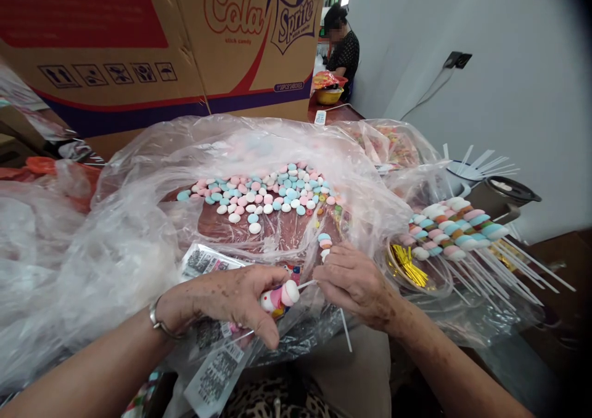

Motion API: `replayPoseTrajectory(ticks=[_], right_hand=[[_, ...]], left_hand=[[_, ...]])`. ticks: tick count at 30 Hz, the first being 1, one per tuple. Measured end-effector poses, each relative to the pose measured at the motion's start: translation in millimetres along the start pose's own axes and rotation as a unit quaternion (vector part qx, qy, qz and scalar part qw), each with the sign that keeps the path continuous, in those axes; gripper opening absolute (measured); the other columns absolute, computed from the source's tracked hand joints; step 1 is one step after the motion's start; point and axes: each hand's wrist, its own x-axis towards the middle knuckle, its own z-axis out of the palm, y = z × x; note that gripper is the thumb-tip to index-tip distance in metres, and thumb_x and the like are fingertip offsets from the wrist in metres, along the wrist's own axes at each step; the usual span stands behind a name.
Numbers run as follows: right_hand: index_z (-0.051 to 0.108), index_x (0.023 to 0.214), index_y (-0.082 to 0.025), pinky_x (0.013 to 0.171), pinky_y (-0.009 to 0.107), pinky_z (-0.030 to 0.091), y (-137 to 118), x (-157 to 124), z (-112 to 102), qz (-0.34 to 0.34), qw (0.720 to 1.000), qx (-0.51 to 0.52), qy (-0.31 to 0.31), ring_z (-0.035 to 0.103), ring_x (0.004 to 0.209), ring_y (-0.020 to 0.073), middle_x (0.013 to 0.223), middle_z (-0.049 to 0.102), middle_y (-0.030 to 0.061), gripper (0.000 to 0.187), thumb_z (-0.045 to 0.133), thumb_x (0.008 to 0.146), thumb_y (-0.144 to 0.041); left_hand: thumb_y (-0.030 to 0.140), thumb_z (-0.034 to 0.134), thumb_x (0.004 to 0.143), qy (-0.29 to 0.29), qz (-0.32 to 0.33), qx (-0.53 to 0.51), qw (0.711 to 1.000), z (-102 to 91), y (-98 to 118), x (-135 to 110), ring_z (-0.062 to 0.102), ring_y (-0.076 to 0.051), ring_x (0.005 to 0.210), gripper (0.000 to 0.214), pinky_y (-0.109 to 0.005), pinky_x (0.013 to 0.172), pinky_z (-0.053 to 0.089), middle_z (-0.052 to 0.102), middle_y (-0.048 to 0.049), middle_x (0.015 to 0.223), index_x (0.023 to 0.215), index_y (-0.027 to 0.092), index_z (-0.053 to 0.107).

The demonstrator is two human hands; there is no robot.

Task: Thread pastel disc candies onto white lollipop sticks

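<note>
Between the thumb and fingers of my left hand [226, 291] is a candy stick [290, 293] in a clear printed wrapper, its white candy end facing right. My right hand [354, 279] is closed, with its fingertips at the white stick [307, 284] that sticks out of that candy. A second candy stick [325, 239], stacked in blue, orange and white, runs behind the right fingers; its white lower end [346, 330] shows beneath them. Printed clear wrappers [215, 368] lie below and behind my left hand.
Many loose pink, blue and white candies [259, 199] lie on a plastic sheet. At right are stacked candy sticks [456, 227], gold twist ties [409, 267] in a bowl and a dark lidded pot [502, 190]. A carton [250, 73] stands behind; a person [345, 51] sits beyond.
</note>
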Motion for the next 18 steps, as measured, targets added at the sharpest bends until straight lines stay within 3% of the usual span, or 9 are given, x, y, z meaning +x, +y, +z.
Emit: replayPoseTrajectory(ticks=[9, 13, 18], right_hand=[[0.063, 0.079, -0.019, 0.071, 0.030, 0.037, -1.4, 1.8, -7.6, 0.047, 0.998, 0.039, -0.033, 0.050, 0.067, 0.0148, 0.068, 0.061, 0.0002, 0.023, 0.045, 0.090, -0.009], [0.061, 0.075, -0.019, 0.067, 0.029, 0.036, -5.4, 2.0, 4.8, 0.035, 0.998, 0.039, -0.031, 0.049, 0.065, 0.0146, 0.065, 0.059, -0.0002, 0.024, 0.045, 0.092, -0.012], [0.057, 0.070, -0.019, 0.065, 0.030, 0.034, -14.8, 2.9, 27.2, 0.017, 0.998, 0.045, -0.041, 0.049, 0.064, 0.0143, 0.065, 0.059, 0.0003, 0.032, 0.040, 0.096, -0.017]], left_hand=[[0.040, 0.088, 0.062, 0.025, 0.019, 0.057, 0.998, -3.2, -0.8, -4.2, 0.051, -0.011, 0.054, 0.047, -0.020, 0.044, 0.038, 0.054, 0.0061, 0.078, 0.090, 0.022, 0.056], [0.046, 0.088, 0.061, 0.047, 0.064, 0.081, 0.994, -3.7, -1.0, 2.0, 0.048, -0.012, 0.061, 0.047, -0.021, 0.053, 0.037, 0.054, 0.0073, 0.075, 0.090, 0.021, 0.060], [0.051, 0.087, 0.060, 0.080, 0.121, 0.126, 0.981, 2.8, -3.7, 15.0, 0.050, -0.018, 0.079, 0.050, -0.024, 0.065, 0.040, 0.059, 0.0028, 0.086, 0.090, 0.019, 0.063]])
